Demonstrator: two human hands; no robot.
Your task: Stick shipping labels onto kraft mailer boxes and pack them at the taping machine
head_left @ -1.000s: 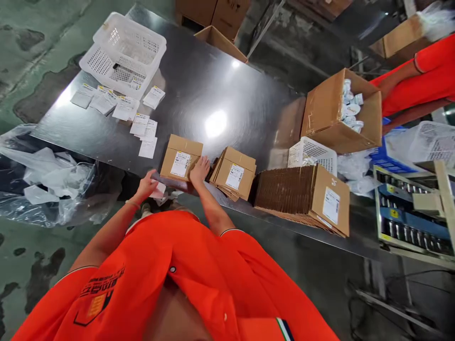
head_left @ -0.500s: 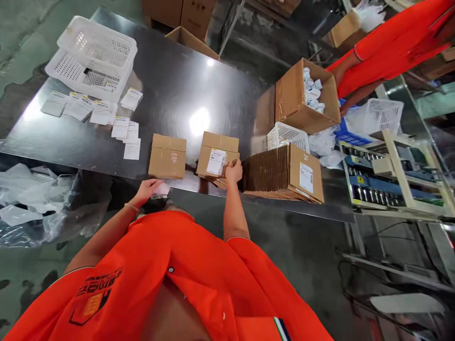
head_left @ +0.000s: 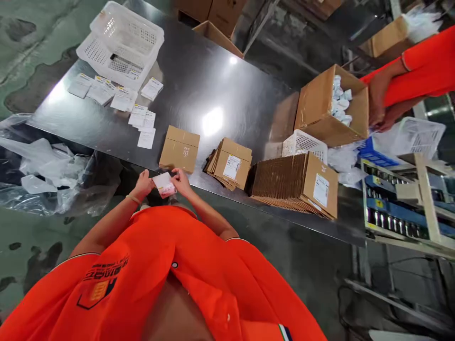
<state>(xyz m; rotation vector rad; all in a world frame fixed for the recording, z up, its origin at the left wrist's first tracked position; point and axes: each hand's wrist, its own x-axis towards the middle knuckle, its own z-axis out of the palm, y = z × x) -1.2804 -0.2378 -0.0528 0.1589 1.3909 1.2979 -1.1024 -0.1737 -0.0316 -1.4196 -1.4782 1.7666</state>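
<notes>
My left hand (head_left: 143, 183) pinches a small stack of white labels (head_left: 164, 183) with pinkish print, held just off the table's near edge. At the labels' right-hand edge, the fingers of my right hand (head_left: 182, 182) are closed on a corner. Right beyond my hands lies a flat brown carton (head_left: 179, 149) with small print and no white label. To its right is a short, fanned pile of flat cartons (head_left: 231, 163), the top one bearing a white label. A long row of folded cartons (head_left: 295, 182) leans further right.
Several label stacks (head_left: 122, 98) lie by white plastic baskets (head_left: 124, 45) at the far left. An open box of white items (head_left: 332, 106) and a small white basket (head_left: 304, 143) stand at the right. A co-worker's hands (head_left: 378, 102) are behind the box. A plastic-lined bin (head_left: 53, 175) sits left.
My right hand has left the labelled carton pile and moved left to the labels in my left hand. The head view has shifted, and the carton pile now looks more fanned.
</notes>
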